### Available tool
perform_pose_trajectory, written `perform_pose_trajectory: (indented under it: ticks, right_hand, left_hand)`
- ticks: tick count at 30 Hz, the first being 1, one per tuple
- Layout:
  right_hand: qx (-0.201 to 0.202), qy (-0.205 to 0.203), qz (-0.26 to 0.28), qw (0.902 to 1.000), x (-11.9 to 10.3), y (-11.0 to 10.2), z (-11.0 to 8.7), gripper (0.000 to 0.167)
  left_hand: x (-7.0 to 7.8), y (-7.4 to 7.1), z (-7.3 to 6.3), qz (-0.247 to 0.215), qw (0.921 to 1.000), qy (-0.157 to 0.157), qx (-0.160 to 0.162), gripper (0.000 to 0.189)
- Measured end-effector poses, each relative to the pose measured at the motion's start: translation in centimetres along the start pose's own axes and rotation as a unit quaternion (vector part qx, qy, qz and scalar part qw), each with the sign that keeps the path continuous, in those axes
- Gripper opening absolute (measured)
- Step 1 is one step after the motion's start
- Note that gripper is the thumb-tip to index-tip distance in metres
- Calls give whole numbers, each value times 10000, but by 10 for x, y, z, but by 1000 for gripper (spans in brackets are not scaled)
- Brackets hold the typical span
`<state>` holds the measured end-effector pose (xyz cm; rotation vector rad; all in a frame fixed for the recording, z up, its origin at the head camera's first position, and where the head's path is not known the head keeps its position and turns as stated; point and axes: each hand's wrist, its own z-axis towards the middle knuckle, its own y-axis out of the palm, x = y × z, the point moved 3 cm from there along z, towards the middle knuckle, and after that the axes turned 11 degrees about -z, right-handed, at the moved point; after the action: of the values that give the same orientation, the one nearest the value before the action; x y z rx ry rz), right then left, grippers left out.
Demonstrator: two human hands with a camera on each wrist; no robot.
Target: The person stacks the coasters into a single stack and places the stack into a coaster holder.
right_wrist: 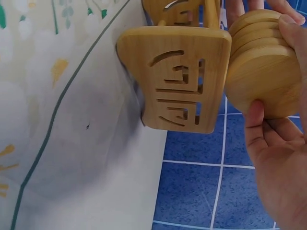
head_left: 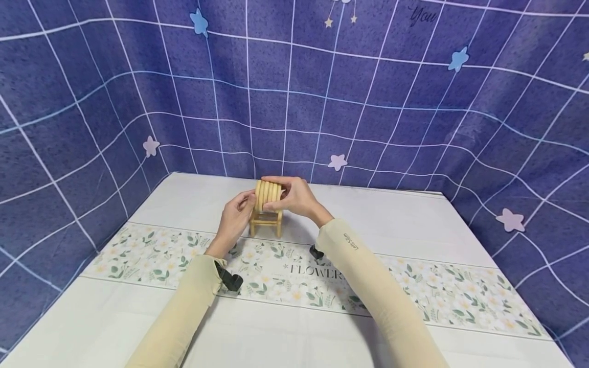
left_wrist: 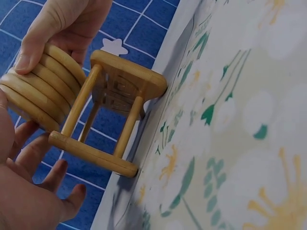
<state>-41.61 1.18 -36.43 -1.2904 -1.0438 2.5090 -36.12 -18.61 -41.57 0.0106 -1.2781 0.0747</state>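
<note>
Several round wooden coasters (head_left: 268,194) stand side by side on edge as a stack, over a small wooden coaster rack (head_left: 266,223) on the white table covering. My right hand (head_left: 300,197) grips the stack across its width, thumb below and fingers over the top. At the other end, my left hand (head_left: 233,219) holds the outer coaster by thumb and index finger, while its remaining fingers spread loosely in the left wrist view. The rack's side panel (right_wrist: 177,79) has cut-out lettering in the right wrist view. In both wrist views the stack sits right beside the rack's open side.
A floral printed band (head_left: 294,276) with lettering crosses the white tabletop (head_left: 368,214) in front of the rack. Blue grid-patterned cloth (head_left: 294,97) with stars hangs behind and at both sides. Each wrist carries a black strap mount (head_left: 230,280).
</note>
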Motion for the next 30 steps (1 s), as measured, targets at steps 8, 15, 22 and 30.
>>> perform_pose_trajectory:
  ticks: [8,15,22,30]
  right_hand:
    - [-25,51,-104,9999,1,4,-1,78]
    - [-13,108,-190,9998,3,5,-1,80]
    - [38,56,-172,9998,6,8,-2,78]
    - [72,53,-60,9999,9,10,-4,77]
  left_hand:
    - [-5,-2,0,-50,9999,-104,-88,59]
    - [-6,-3,-1,22,9996,-225,-159,62]
    - [-8,-3,-2,0,9996,-259,-142,60]
    - [-11,-3,-2,140,9990,-430,-6,60]
